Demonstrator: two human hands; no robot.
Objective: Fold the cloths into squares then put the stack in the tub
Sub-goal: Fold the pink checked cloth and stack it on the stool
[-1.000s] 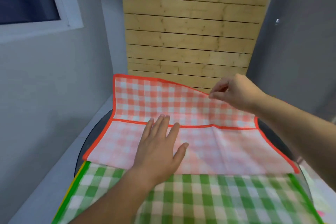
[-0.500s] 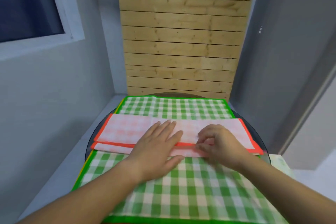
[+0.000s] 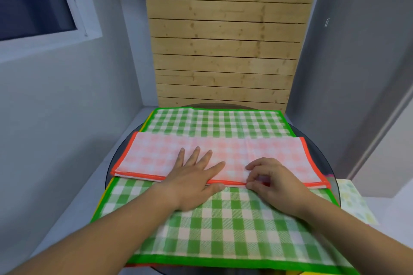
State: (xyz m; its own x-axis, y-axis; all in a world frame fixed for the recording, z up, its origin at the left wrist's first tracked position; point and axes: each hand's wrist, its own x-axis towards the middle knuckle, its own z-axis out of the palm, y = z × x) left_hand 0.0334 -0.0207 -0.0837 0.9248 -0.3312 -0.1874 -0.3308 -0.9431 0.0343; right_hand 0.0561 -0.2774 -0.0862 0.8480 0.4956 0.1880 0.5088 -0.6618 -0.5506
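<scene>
Fold check | red gingham cloth [image 3: 223, 152] lies as a halved strip across green gingham cloth [image 3: 223, 225] on tabletop [image 3: 319, 158] | left hand [image 3: 194, 176] flat, fingers straight, pinning layers | right hand [image 3: 274, 181] pinches the near hem, I judge to square the edges | tub unseen

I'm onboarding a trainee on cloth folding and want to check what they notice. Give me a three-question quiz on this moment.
1. True or false: the left hand lies flat on the orange checked cloth.
2. Multiple choice: the right hand is A) pinching the orange checked cloth's near edge, B) holding a tub, C) hanging open in the air.
3. Fill in: the orange checked cloth lies on top of a ___ checked cloth.

Key: 1 true. 2 A. 3 green: the green checked cloth.
</scene>
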